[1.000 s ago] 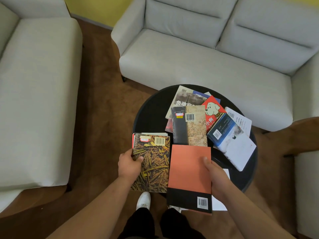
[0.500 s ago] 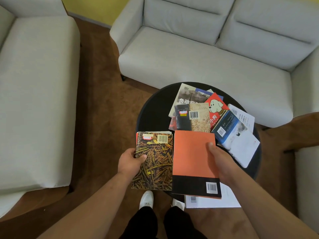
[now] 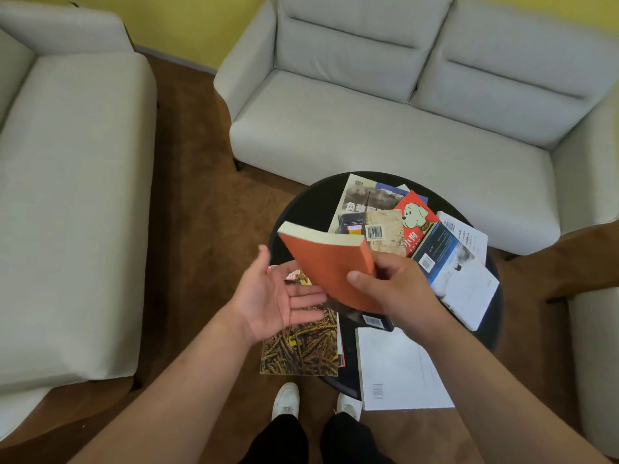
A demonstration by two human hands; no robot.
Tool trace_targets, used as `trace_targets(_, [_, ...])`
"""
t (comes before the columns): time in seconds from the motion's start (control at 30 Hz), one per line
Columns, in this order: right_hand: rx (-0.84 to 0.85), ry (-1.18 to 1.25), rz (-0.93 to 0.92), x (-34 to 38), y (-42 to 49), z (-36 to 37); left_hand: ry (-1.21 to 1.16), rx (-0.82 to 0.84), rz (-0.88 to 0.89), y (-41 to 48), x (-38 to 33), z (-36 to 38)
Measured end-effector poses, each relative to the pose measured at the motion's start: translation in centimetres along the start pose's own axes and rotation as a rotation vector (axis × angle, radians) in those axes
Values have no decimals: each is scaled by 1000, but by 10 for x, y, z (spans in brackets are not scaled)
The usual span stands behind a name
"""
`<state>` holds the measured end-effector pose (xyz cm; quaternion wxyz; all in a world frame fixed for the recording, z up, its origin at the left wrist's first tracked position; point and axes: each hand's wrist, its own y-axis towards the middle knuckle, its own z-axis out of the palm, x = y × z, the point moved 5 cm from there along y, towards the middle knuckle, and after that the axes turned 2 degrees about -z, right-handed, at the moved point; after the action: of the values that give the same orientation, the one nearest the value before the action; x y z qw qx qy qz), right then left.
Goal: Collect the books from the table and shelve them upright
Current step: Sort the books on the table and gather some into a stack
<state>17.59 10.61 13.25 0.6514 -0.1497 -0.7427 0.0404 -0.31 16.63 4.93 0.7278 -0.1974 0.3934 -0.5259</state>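
Observation:
My right hand [image 3: 397, 286] grips an orange book [image 3: 330, 264], lifted off the round black table [image 3: 301, 209] and tilted with its page edge up. My left hand [image 3: 276, 298] is open, palm up, just left of the orange book and above a book with a wheat-pattern cover [image 3: 301, 349] that lies flat at the table's near edge. Several more books lie overlapped on the table: a grey-covered one [image 3: 361, 199], a tan one with a barcode [image 3: 385, 234], a red one with a dog [image 3: 413, 221], a blue and white one [image 3: 459, 279] and a white one [image 3: 400, 370] overhanging the near edge.
A light grey sofa [image 3: 402, 122] stands behind the table and another light grey seat [image 3: 67, 195] to the left. A further seat edge [image 3: 596, 363] is at the right. Brown carpet [image 3: 201, 212] surrounds the table. My feet in white shoes [image 3: 286, 400] are below the table's near edge.
My right hand has lifted the orange book off the table and tilted it up. My left hand has let go of the wheat-pattern book and turned palm up beside the orange book.

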Motion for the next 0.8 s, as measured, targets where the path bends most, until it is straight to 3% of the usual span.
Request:
trace_targets(0.07, [21, -144, -49, 5, -3, 15, -98, 54, 8, -3, -3, 1])
trace_targets(0.17, [-56, -350, -76, 10, -4, 36, -26, 90, 57, -4, 7, 6])
trace_targets(0.3, [-244, -285, 10, 4, 6, 43, 247, 43, 184, -10, 23, 10])
trace_targets(0.4, [-227, -201, 42, -7, 11, 46, 329, 50, 205, -17, 22, 8])
trace_targets(0.57, [-105, 75, 182, -41, 5, 59, 118, 124, -6, -16, 45, -7])
trace_targets(0.67, [-275, -255, 161, -60, 6, 34, 178, -67, -62, -11, 62, -28])
trace_targets(0.73, [-273, -243, 296, -84, 6, 21, 190, -112, -75, -9, 66, -36])
trace_targets(0.8, [-142, 112, 587, -114, -2, 29, 207, -104, -99, -8, 68, -38])
